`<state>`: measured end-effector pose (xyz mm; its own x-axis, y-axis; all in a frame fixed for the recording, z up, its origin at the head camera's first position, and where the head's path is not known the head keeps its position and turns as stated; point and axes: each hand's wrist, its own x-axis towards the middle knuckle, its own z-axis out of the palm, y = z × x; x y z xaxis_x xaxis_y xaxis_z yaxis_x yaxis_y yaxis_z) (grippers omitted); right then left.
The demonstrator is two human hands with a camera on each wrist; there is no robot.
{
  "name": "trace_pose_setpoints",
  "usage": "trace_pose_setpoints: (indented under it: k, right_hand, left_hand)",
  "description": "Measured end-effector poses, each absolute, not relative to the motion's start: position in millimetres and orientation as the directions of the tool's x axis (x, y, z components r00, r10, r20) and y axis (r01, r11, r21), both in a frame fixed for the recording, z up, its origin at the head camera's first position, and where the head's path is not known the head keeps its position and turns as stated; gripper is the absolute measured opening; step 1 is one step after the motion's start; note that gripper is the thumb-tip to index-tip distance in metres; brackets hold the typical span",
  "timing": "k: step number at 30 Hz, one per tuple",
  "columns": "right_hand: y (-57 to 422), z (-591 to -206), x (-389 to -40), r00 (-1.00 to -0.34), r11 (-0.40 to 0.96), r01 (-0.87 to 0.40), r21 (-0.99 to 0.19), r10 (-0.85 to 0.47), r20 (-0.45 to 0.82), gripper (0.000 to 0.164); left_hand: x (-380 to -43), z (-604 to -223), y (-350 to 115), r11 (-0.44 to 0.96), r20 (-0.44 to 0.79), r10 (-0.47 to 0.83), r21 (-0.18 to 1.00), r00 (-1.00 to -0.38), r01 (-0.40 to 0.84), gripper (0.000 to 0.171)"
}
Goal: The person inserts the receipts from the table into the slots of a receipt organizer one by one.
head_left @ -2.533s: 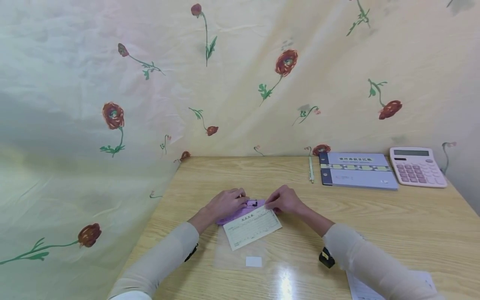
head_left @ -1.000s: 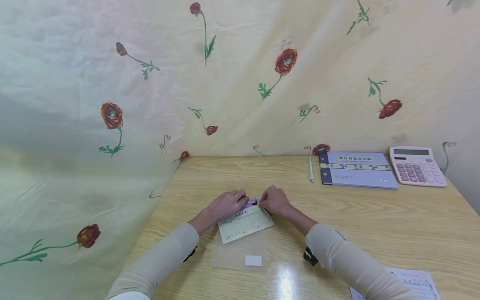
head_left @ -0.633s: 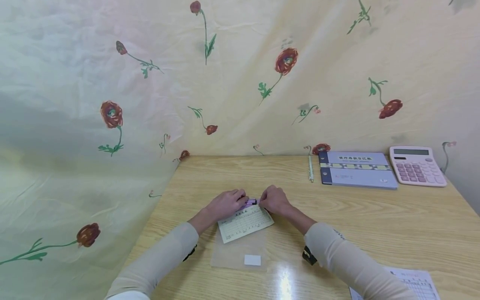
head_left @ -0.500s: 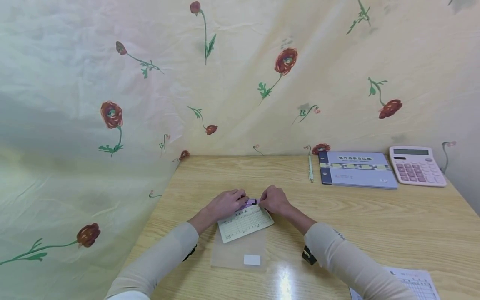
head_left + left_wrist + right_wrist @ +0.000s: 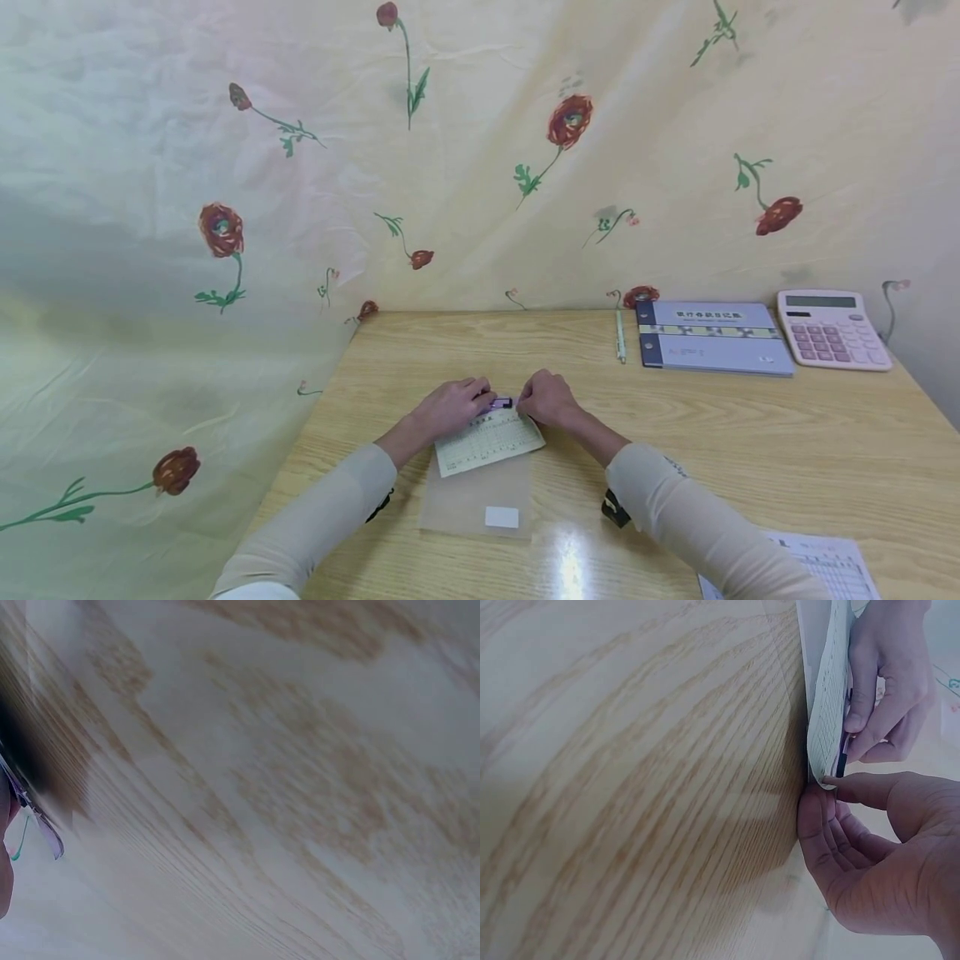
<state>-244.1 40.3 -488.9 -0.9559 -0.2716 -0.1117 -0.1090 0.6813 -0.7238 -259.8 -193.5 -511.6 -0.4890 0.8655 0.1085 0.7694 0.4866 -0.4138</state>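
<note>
Near the middle of the table, a cream printed slip (image 5: 491, 443) lies tilted over a folder whose purple part shows only at the top, by its clip (image 5: 501, 403). My left hand (image 5: 452, 408) pinches that clip between thumb and fingers, seen also in the right wrist view. With thumb and fingertips, my right hand (image 5: 551, 398) pinches the slip's upper right corner; the right wrist view shows the slip (image 5: 823, 727) bending there. Towards me extends the folder's translucent sheet (image 5: 457, 504), bearing a white label (image 5: 502, 517). The left wrist view shows mostly tabletop.
At the back right lie a pen (image 5: 620, 337), a blue ledger book (image 5: 712, 354) and a pink calculator (image 5: 832, 329). A printed sheet (image 5: 832, 562) lies at the front right, partly under my right sleeve. A flowered cloth (image 5: 465, 167) hangs behind the table.
Over these frames the slip has moved up and left, covering more of the purple part. My right hand has moved left with its corner. My left hand has stayed at the clip.
</note>
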Motion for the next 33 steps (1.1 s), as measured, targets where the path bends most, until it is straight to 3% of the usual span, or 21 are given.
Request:
trace_pose_setpoints:
  k: [12, 24, 33]
  right_hand:
    - [38.5, -496.0, -248.7, -0.957, 0.684, -0.098, -0.722, -0.263, -0.119, 0.015]
    - [35.3, -493.4, -244.9, -0.970, 0.695, -0.063, -0.716, -0.212, -0.120, 0.015]
    - [33.9, -498.3, -244.0, -0.981, 0.680, -0.060, -0.731, -0.176, -0.083, 0.026]
  left_hand:
    - [-261.2, -513.3, -195.2, 0.463, 0.165, 0.885, -0.411, -0.436, 0.785, 0.026]
    - [-259.6, -511.7, -195.1, 0.475, 0.148, 0.878, -0.397, -0.455, 0.786, 0.027]
    - [-258.5, -510.2, -194.7, 0.480, 0.143, 0.875, -0.383, -0.463, 0.789, 0.028]
